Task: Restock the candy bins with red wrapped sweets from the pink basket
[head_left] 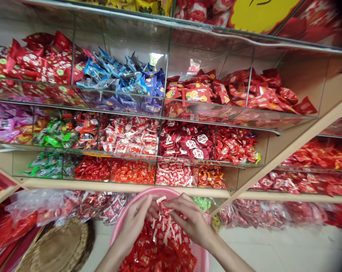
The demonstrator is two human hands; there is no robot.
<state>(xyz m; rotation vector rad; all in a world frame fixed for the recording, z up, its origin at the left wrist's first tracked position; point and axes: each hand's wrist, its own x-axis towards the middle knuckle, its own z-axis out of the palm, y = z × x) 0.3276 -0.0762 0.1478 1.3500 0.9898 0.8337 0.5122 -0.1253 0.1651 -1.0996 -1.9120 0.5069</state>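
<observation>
Facing a glass-divided shelf unit (88,185), both hands are positioned in the head view over the upper part of a pink basket (151,192). The left hand (137,215) is held half-curled, its fingers bent inward toward the pile; whether anything is gripped by it cannot be told, because the fingertips are blurred and partly hidden. The right hand (191,215) is arched from the opposite side, and a small packet (162,200) is touched by its fingertips. Whether that packet is pinched or merely brushed cannot be confirmed. Only a narrow gap is left between the hands, probably so that small items can be controlled from both sides; anything released at this point would likely be caught by the basket.

Inside the basket, red-and-white packets (173,230) are heaped in the middle, and plain red packets (159,258) are piled nearer the wearer. The two kinds are not separated by any partition; the loose load is contained by the basket wall alone.

On the shelf unit, kinds are kept apart by clear dividers (167,64), presumably for sorting and visibility. Similar red-and-white wrappers (175,173) are stored in a low compartment just beyond the basket, with orange-red wrappers (134,172) beside them. Bulk stock in clear plastic bags (45,202) is placed below the shelves, apparently as reserve. A round woven item (59,245) is located to the left of the basket.
</observation>
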